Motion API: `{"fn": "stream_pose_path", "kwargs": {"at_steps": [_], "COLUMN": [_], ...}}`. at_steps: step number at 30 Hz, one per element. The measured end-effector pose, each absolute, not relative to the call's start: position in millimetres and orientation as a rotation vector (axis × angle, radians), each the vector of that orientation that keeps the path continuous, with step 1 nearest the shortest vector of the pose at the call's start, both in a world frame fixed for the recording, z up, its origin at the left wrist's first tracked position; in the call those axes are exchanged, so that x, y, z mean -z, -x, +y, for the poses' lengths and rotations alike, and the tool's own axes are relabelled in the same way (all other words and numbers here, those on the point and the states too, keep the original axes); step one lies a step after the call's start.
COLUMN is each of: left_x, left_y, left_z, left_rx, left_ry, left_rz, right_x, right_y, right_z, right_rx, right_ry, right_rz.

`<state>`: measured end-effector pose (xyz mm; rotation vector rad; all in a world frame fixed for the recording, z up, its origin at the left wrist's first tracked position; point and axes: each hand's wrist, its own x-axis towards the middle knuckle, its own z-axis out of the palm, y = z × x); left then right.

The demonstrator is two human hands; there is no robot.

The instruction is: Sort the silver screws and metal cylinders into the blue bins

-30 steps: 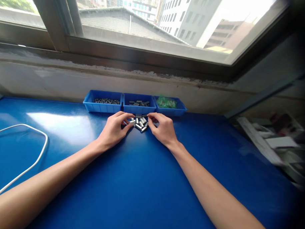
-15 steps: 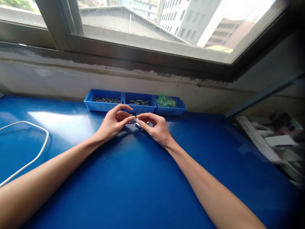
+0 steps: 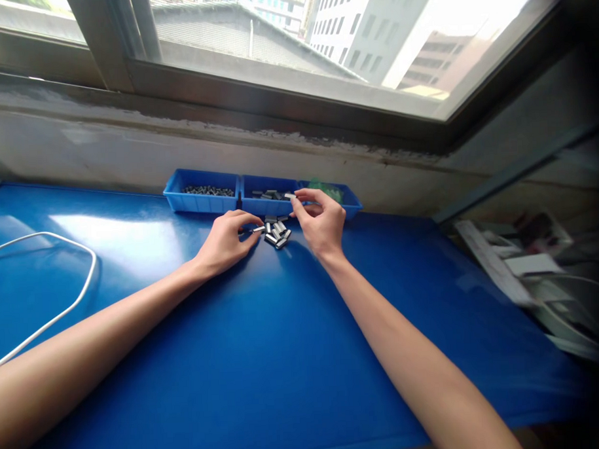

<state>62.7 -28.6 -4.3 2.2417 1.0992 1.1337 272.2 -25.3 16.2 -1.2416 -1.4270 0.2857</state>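
Note:
A small heap of grey metal pieces lies on the blue table in front of three blue bins. My right hand is raised over the middle bin, its thumb and forefinger pinched on one small metal piece. My left hand rests on the table at the left edge of the heap, fingers curled, with the fingertips on a metal piece.
The left bin holds small dark parts and the right bin holds green ones. A white cable loops at the left. Papers and clutter lie beyond the table's right edge. A wall and window stand behind the bins.
My hands, which met over the heap, have parted. The right hand has lifted a piece up and back toward the middle bin. The left hand has dropped to the heap's left edge.

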Motion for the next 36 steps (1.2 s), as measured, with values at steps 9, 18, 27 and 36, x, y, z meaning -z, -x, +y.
{"fn": "stream_pose_path", "kwargs": {"at_steps": [9,18,27,36], "left_x": [8,5,4,3], "left_y": [-60,-62,-60,-60], "left_z": [-26,-27,-22,-24], "left_rx": [-1.052,-1.131,-1.220,-1.148], "left_ry": [-2.325,-2.129,-1.728,-1.787], "left_rz": [1.145,1.105,1.018,0.955], "right_x": [-2,3,-1,2], "right_y": [-276,-273,-268,-268], "right_z": [-13,-28,-36,-32], "right_rx": [0.170,0.237,0.205,0.258], "right_ry": [1.339,1.170,0.897,0.736], "right_rz": [-1.742,-1.779,-2.095,-2.293]}}
